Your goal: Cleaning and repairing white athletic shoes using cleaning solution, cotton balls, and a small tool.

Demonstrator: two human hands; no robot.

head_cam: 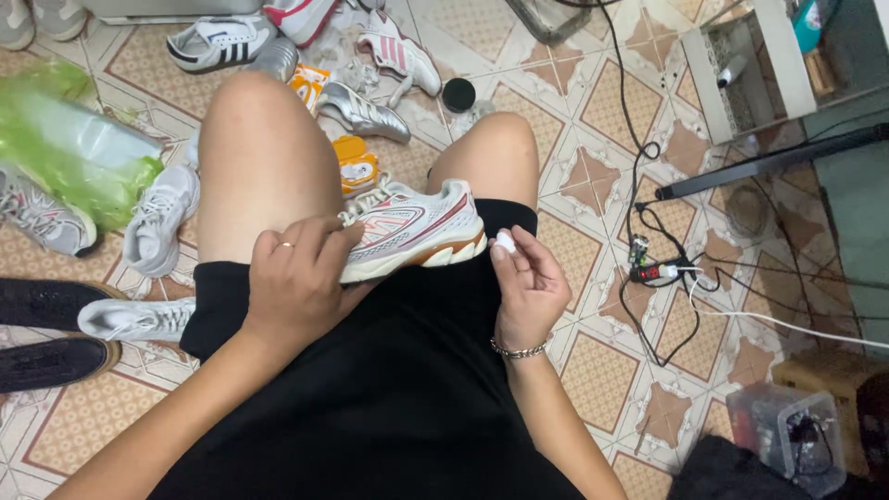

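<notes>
A white running shoe point(417, 227) with red and pink stripes and a tan-edged sole lies on its side across my lap, between my bare knees. My left hand point(298, 278), a ring on one finger, grips the shoe's front end from the left. At the shoe's heel, my right hand point(528, 282), with a chain bracelet on the wrist, pinches a small white wad point(505, 243) between its fingertips. The wad sits just beside the heel of the sole.
Several shoes lie on the patterned tile floor: white sneakers point(222, 42) at the top, a grey pair point(157, 222) at left, dark shoes point(51, 361) at lower left. A green plastic bag point(74, 148) is at left. Black cables and a power strip point(653, 270) lie at right.
</notes>
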